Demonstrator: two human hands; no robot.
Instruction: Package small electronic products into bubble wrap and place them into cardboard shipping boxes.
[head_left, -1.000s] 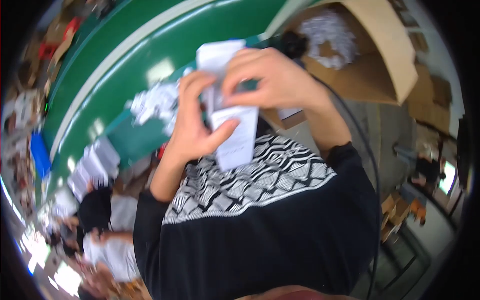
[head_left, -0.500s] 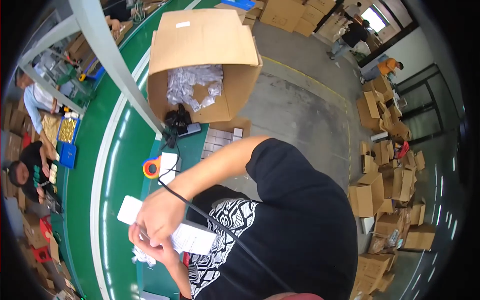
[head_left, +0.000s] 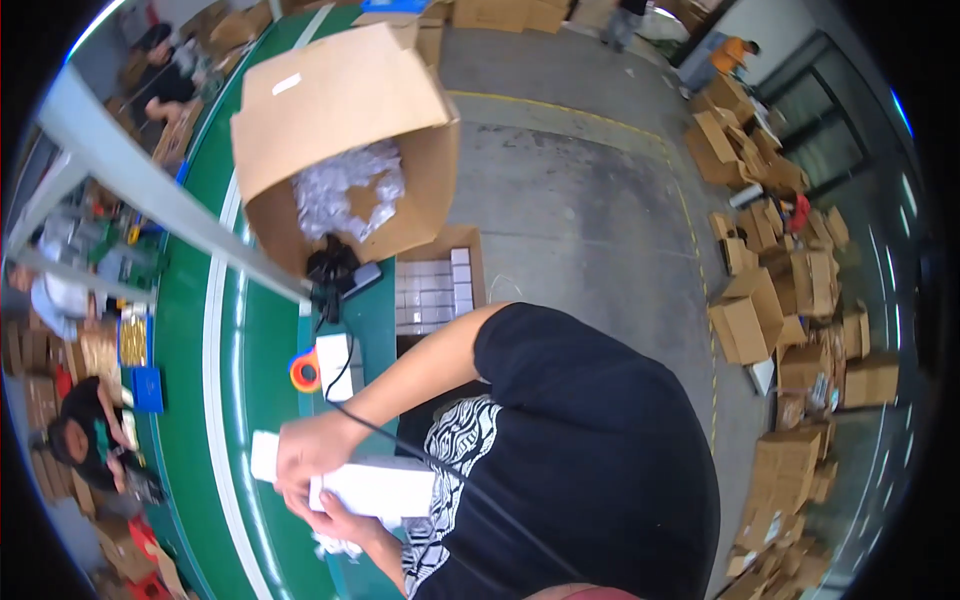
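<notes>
1. Head view, white carton (head_left: 385,492): one, long and pale, held in front of the wearer's patterned shirt (head_left: 458,440), near the edge of the green table; a pale flap (head_left: 265,456) juts out beyond the knuckles at its far end.
2. Left hand (head_left: 335,522): I log it as pinching the white carton, thumb laid along the side face, the other fingers partly hidden.
3. Right hand (head_left: 318,450): bent over the flap end of the carton, fingers curled downward; fingertips are hidden, so I cannot tell whether they pinch anything.
4. Crumpled pale material (head_left: 335,545): just beside the left hand, mostly covered.
5. Green table (head_left: 375,325): bears a white box (head_left: 340,368) and, touching or nearly so, a ring-shaped orange and blue roll (head_left: 304,372).
6. Black cable (head_left: 410,452): I trace it across the right forearm and the shirt.
7. Large cardboard box (head_left: 320,90): open, containing clear plastic bags (head_left: 350,190); a dark bundle (head_left: 330,268) lies at its near edge.
8. Lower cardboard box (head_left: 468,240): packed with small white boxes (head_left: 428,290).
9. Blue tray (head_left: 147,390): across the green belt (head_left: 185,330), near a seated co-worker (head_left: 85,430).
</notes>
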